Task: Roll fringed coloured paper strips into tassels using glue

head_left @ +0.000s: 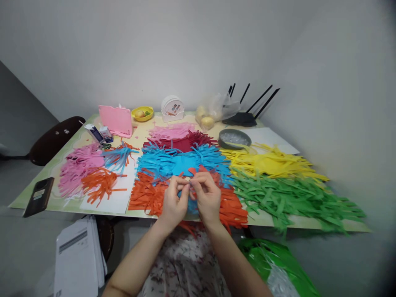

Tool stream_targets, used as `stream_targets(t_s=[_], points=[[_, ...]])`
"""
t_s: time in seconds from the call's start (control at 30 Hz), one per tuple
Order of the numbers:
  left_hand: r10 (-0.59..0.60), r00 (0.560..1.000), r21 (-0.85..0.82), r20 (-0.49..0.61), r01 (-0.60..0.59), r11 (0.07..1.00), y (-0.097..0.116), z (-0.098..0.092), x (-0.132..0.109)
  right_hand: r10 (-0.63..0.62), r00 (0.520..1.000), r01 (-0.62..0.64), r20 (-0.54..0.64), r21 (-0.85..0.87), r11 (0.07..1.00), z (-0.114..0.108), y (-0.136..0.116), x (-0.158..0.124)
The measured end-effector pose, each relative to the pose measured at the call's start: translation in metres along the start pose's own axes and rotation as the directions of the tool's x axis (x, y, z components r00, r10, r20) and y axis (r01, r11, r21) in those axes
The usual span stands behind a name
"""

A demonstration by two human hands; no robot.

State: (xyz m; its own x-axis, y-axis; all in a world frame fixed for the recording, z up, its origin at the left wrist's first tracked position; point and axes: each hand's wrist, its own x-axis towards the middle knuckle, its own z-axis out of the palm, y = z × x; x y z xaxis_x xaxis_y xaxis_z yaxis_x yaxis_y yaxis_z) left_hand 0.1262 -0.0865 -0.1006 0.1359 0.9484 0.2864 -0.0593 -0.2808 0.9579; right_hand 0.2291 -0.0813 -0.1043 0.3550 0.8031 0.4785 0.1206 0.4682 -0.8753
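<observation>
My left hand [175, 200] and my right hand [206, 196] meet fingertip to fingertip above the table's front edge, both closed in a pinch. Between them is a bunch of fringed strips, with orange [201, 169] showing above the fingers and blurred blue [193, 205] below; the pinched part is mostly hidden. Beneath the hands lies a pile of orange fringed strips [148, 194]. Beyond it are blue fringed strips [182, 162], then dark red ones [181, 144] and pink ones [170, 131].
Yellow [272, 161] and green fringes [287, 198] spread rightward. A grey bowl [234, 138] and black router [241, 119] stand behind. Leftward lie pink strips [80, 165], an orange bunch [100, 182], a blue-orange bunch [119, 156] and a phone [38, 196]. A pink case [116, 120] stands behind.
</observation>
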Motion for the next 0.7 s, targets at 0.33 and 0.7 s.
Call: stream_targets(t_s=[0.33, 0.7], points=[[-0.013, 1.000, 0.011, 0.015, 0.012, 1.000, -0.004, 0.001, -0.002, 0.125, 0.975, -0.142, 0.185, 0.083, 0.986, -0.012, -0.006, 0.011], [0.002, 1.000, -0.024, -0.003, -0.002, 1.000, -0.004, 0.002, -0.005, 0.077, 0.963, -0.097, 0.257, 0.063, 0.993, -0.018, -0.009, 0.010]])
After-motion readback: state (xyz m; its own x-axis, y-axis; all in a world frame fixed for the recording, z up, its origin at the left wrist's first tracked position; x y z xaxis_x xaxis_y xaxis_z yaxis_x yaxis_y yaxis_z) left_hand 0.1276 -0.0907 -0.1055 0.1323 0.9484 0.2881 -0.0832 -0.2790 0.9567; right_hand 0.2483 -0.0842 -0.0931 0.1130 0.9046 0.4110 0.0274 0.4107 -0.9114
